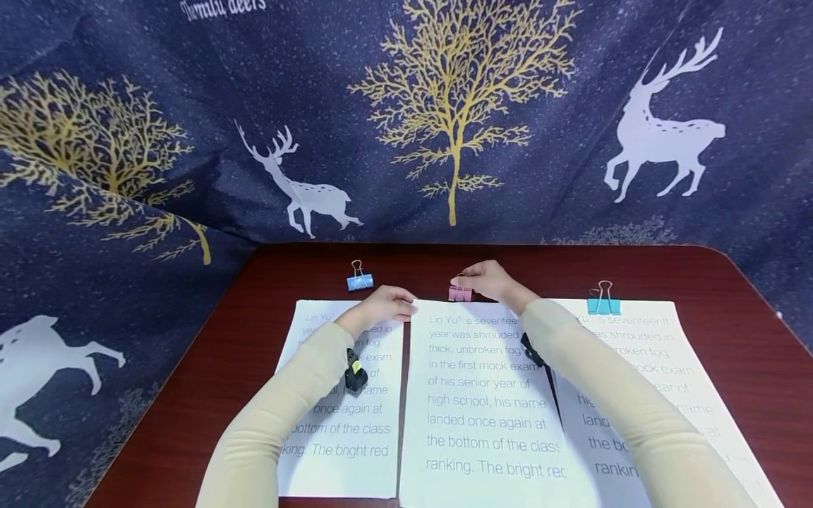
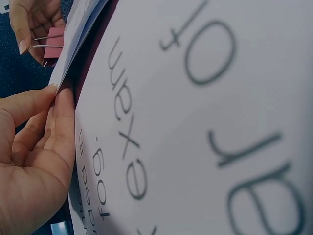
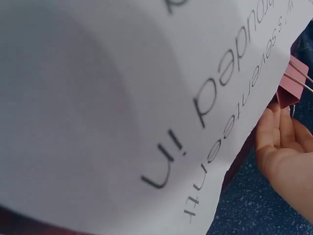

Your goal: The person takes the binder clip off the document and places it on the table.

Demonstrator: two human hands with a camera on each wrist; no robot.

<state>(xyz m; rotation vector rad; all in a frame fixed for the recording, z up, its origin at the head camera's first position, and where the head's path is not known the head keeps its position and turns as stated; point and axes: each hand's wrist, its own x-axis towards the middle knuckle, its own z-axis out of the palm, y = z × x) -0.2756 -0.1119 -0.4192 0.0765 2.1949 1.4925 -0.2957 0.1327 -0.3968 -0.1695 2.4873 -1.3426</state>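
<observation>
Three stacks of printed paper lie side by side. My left hand [image 1: 385, 305] pinches the top left corner of the middle paper stack [image 1: 476, 402], thumb above and fingers beneath, as the left wrist view shows. At that stack's top edge my right hand [image 1: 490, 280] grips a pink binder clip [image 1: 460, 293] by its wire handles. In the right wrist view the pink clip [image 3: 295, 81] is right at the paper's edge, fingers under it. My left forearm crosses the left paper stack [image 1: 343, 466]; the right forearm covers part of the right paper stack [image 1: 667, 367].
A blue binder clip [image 1: 360, 282] stands on the dark red table [image 1: 209, 395] behind the left stack. A teal binder clip [image 1: 603, 306] sits at the top edge of the right stack. Behind the table hangs a dark blue cloth [image 1: 508, 204] with deer and trees.
</observation>
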